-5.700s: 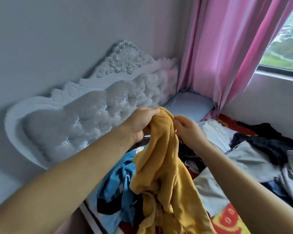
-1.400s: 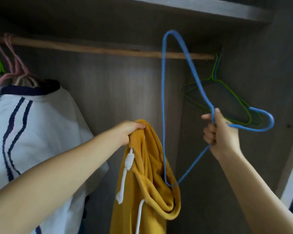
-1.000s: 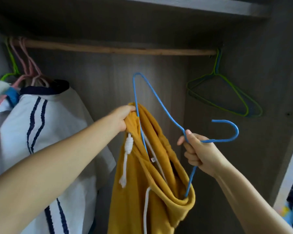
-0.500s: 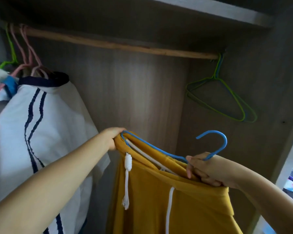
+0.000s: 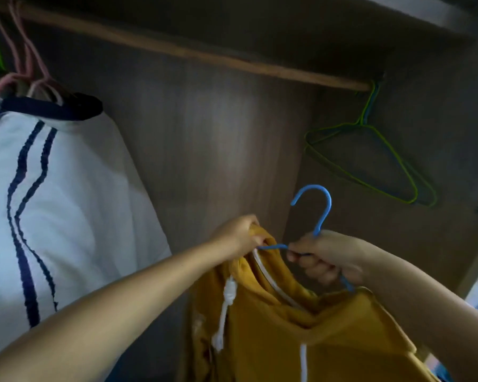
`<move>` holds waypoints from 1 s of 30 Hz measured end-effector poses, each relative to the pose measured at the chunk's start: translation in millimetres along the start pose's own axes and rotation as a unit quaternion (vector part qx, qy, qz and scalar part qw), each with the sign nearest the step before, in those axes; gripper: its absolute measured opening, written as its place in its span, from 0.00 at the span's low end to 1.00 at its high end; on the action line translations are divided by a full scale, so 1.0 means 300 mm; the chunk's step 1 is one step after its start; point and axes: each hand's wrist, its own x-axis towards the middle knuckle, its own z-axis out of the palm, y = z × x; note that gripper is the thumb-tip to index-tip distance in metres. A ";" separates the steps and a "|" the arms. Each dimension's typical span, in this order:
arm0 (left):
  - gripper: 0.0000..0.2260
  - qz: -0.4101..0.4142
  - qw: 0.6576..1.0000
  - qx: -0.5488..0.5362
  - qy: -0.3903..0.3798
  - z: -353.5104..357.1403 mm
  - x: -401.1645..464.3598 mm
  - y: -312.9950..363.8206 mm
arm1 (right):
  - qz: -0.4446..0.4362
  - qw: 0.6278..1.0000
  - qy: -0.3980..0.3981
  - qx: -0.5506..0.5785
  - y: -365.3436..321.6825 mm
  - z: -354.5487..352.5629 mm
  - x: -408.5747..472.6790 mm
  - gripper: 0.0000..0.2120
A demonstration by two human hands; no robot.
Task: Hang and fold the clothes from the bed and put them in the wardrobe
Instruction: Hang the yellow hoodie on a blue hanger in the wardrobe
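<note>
Wood-grain panels form the back and right wall of the wardrobe (image 5: 218, 150), with a wooden rail (image 5: 193, 55) crossing its upper part. Both hands meet low in the middle of the view, below that rail. The left hand (image 5: 239, 235) has its fingers curled tightly round the neck edge of a mustard-yellow hooded top (image 5: 309, 334), bunching the cloth at one end of a blue wire hanger (image 5: 319, 213). Just to the right of that grip, the right hand (image 5: 324, 257) is closed round the hanger at the base of its hook, fingers wrapped under the wire; the hook rises straight above this fist, free of the rail. A short run of blue wire bridges the two hands, and another piece slopes down from the right fist into the top's shoulder. The garment hangs beneath both grips, its white drawstring (image 5: 225, 307) (knotted near the top) dangling just under the left hand.

Well to the left of the left hand hangs a white shirt with navy stripes (image 5: 53, 205), its dark collar on pink hangers (image 5: 25, 59) hooked higher up. Above and to the right of the right hand, bare green wire hangers (image 5: 370, 161) hang from the far right end of the rail, close against the side wall
</note>
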 end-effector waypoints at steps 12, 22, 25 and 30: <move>0.40 0.047 0.979 -0.190 -0.061 -0.168 -0.234 0.088 | -0.095 0.921 -0.016 0.378 -0.433 0.044 0.212 0.12; 0.25 -0.105 0.953 -0.029 0.284 -0.675 -0.183 0.052 | -0.304 0.938 -0.003 0.163 -0.976 0.295 0.280 0.05; 0.16 -0.123 0.920 0.048 0.368 -0.874 -0.184 0.018 | -0.401 0.911 0.094 0.008 -1.119 0.373 0.254 0.08; 0.14 -0.185 0.887 0.224 0.358 -0.954 -0.204 -0.135 | -0.405 0.898 0.083 -0.153 -1.260 0.507 0.342 0.13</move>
